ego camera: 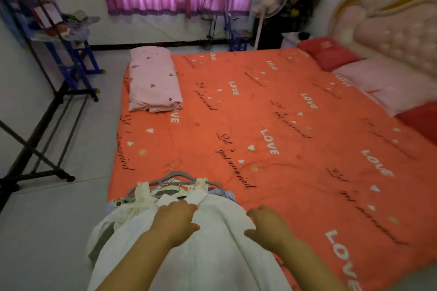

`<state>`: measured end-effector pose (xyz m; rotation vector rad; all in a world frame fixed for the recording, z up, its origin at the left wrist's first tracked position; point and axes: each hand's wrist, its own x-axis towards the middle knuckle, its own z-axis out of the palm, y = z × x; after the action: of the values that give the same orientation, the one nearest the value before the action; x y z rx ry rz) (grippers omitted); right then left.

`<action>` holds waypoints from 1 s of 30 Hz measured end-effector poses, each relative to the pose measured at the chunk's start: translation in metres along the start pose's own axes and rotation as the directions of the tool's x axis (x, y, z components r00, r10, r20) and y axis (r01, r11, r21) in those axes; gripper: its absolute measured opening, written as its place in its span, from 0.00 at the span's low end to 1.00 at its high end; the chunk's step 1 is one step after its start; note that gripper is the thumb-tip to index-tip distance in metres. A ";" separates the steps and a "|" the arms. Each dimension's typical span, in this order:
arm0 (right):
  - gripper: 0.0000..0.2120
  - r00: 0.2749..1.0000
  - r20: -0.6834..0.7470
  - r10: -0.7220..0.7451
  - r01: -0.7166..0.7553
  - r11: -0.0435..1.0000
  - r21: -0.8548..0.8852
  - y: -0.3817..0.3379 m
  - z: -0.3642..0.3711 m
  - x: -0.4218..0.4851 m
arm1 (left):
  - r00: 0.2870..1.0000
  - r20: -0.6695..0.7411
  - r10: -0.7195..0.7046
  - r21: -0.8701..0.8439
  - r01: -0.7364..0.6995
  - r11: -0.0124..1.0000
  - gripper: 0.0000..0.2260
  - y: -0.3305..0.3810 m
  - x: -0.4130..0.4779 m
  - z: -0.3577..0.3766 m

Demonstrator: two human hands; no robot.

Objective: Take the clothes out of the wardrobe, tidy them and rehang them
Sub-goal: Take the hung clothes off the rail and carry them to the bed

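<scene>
Both hands are resting on a pile of hung garments at the near corner of the bed. Left hand (176, 218) is lying palm-down and loosely spread on the white garment (212, 243) topping the pile, gripping nothing. Right hand (267, 224) is pressing at that garment's right edge with fingers curled; whether it is pinching cloth cannot be told.

Pile of clothes (146, 210) is lying flat on the orange bedsheet (272, 113), partly overhanging the mattress edge toward the floor (54, 231), with grey hangers (175, 178) stacked at its far end and their hooks pointing up the bed.

Handling judgement: cloth looks soft, limp and light, so it is likely sagging wherever unsupported. Stacked hangers are probably tangling, hook over hook. Best hold appears to be the top hanger's neck or shoulders, one garment at a time.

Clearance: the sheet beyond and right of the pile is lying open and flat. A folded pink quilt (155, 80) is sitting well apart at the far-left corner. An empty black clothes rail (37, 125) is standing across the floor to the left, its path open. Overhanging hems risk sliding off the near edge.
</scene>
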<state>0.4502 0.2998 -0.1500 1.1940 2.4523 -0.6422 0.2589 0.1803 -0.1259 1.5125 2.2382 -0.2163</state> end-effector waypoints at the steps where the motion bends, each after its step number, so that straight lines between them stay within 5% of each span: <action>1: 0.27 0.999 -0.014 0.042 -0.042 0.999 0.014 0.003 0.000 -0.017 | 0.999 -0.004 0.049 0.019 -0.049 0.999 0.22 0.004 -0.004 -0.001; 6: 0.26 0.957 -0.108 0.268 -0.259 0.962 0.091 0.015 0.010 -0.119 | 0.939 -0.026 0.343 0.083 -0.340 0.937 0.22 0.038 -0.033 -0.004; 12: 0.25 0.806 -0.140 0.575 -0.542 0.812 0.216 0.032 0.045 -0.271 | 0.723 0.037 0.690 0.146 -0.687 0.712 0.20 0.135 -0.090 0.002; 21: 0.28 0.389 -0.122 0.913 -0.746 0.389 0.541 0.027 0.133 -0.517 | 0.238 0.208 0.949 0.265 -0.948 0.179 0.22 0.309 -0.245 0.051; 30: 0.29 -0.122 0.030 0.992 -0.688 -0.106 0.718 -0.079 0.278 -0.779 | -0.302 0.395 0.868 0.141 -0.913 -0.382 0.25 0.397 -0.529 0.160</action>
<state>0.8751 -0.3964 0.0110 3.2255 0.7326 -0.4449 0.8294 -0.1684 0.0016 2.9084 -0.0602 -0.2002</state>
